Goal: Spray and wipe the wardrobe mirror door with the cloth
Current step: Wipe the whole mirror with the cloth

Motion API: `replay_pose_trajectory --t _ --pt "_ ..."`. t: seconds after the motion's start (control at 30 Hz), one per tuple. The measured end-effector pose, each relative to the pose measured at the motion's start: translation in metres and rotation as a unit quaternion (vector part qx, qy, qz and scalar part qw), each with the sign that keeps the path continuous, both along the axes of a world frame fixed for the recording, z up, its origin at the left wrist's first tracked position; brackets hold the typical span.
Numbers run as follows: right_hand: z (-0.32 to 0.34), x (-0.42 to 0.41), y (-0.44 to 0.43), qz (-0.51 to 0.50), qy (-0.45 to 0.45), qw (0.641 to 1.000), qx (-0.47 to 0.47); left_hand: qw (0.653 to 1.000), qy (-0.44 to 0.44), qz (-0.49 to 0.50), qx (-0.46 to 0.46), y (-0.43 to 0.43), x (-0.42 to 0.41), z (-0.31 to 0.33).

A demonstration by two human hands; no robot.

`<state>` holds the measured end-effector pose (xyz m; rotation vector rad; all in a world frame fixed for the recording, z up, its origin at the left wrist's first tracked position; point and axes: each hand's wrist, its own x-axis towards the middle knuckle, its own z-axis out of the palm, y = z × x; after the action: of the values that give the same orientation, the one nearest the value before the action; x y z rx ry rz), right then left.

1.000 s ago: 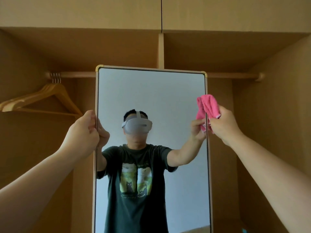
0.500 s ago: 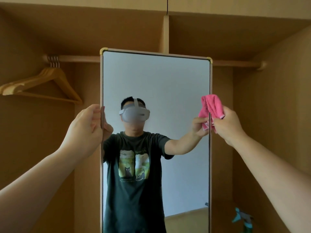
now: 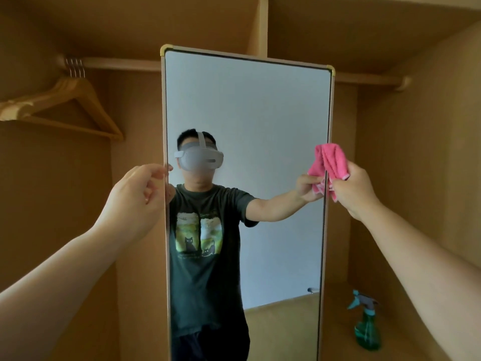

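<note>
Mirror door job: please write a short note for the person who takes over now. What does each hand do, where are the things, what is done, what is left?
Left hand: fingers loosely curled at the left edge of the mirror door; whether it grips the edge I cannot tell.
Right hand: holds the bunched pink cloth against the door's right edge.
Spray bottle: upright on the wardrobe floor, lower right, in neither hand.
Done: cannot tell; no spray or streaks show on the glass.
Left: probably wipe the glass face with the cloth, and spray first if needed.
</note>
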<state>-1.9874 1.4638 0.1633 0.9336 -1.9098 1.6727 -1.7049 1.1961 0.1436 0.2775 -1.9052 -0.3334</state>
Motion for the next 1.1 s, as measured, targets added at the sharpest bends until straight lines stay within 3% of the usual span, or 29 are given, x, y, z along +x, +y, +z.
replay_pose_trajectory --t 0.6,1.1 --pt "-0.042 0.014 -0.001 0.002 -0.035 0.999 -0.014 0.997 -0.052 -0.027 0.050 -0.015 -0.004 -0.037" --pt "-0.097 -0.013 0.017 0.023 -0.029 0.999 0.034 0.985 -0.090 0.003 0.145 0.044 -0.007 -0.086"
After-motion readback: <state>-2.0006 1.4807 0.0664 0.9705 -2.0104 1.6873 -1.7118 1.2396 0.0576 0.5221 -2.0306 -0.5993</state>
